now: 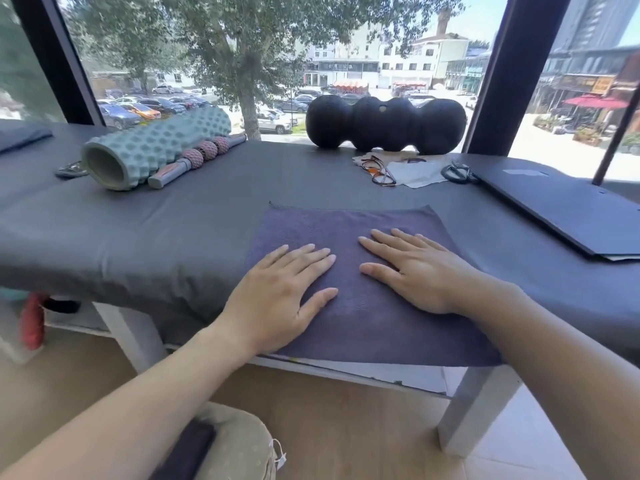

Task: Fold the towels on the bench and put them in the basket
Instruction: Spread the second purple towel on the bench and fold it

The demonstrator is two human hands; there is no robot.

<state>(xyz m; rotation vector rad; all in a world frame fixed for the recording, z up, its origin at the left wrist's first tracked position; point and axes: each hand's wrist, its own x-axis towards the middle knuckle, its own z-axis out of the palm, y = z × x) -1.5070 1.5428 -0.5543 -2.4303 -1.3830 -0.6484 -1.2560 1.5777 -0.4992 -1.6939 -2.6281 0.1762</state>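
A dark purple towel (349, 223) lies flat on the grey-covered bench (138, 230), its near edge hanging over the bench's front. My left hand (277, 292) rests palm down on the towel's left half, fingers spread. My right hand (415, 271) lies flat on the right half, fingers apart. Neither hand grips the cloth. On the floor at the bottom stands a beige fabric basket (239, 441), and something dark like a folded towel (190, 452) shows inside it.
At the back of the bench lie a green foam roller (152, 147), a pink massage stick (194, 161), a black bumpy roller (384, 123), glasses (377, 169) on a cloth and a black folder (561, 199). Another dark cloth (20, 136) lies far left. A window runs behind.
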